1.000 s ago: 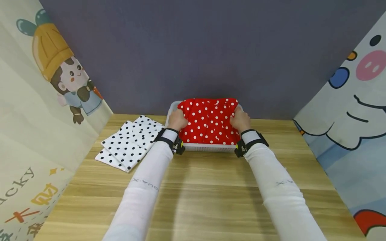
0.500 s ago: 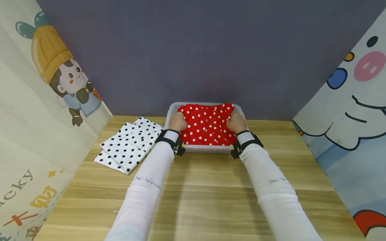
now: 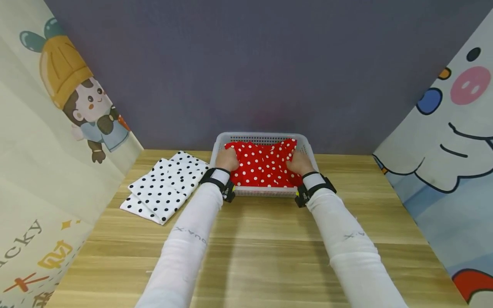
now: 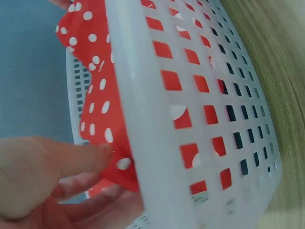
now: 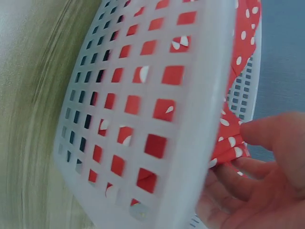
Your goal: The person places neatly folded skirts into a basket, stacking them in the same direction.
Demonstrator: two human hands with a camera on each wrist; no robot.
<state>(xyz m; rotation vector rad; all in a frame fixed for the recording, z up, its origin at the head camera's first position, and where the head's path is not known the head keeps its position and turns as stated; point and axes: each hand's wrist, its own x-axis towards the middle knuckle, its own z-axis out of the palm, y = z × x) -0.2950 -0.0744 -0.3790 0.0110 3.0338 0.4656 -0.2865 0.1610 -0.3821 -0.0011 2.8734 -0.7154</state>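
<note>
A red cloth with white polka dots [image 3: 262, 164] hangs between both hands inside a white perforated plastic basket [image 3: 265, 191]. My left hand [image 3: 227, 160] pinches the cloth's left side between thumb and fingers, just within the rim, as the left wrist view shows. On the opposite side, my right hand [image 3: 300, 163] pinches a gathered fold of the red cloth [image 5: 230, 138], its fingers inside the rim. Red fabric shows through many holes of the basket wall [image 4: 190, 95]. The cloth's upper edge sags in the middle, below the basket's far rim.
Folded white cloth with black dots [image 3: 165, 186] lies left of the basket, close to the left forearm. The wooden table [image 3: 265, 248] ends at a dark grey wall [image 3: 262, 68] behind the basket. Cartoon-printed panels [image 3: 88, 98] stand at both sides.
Both hands have lowered the red cloth into the basket, and the right hand has come slightly inward. The basket's far rim and inner back wall now show above the cloth.
</note>
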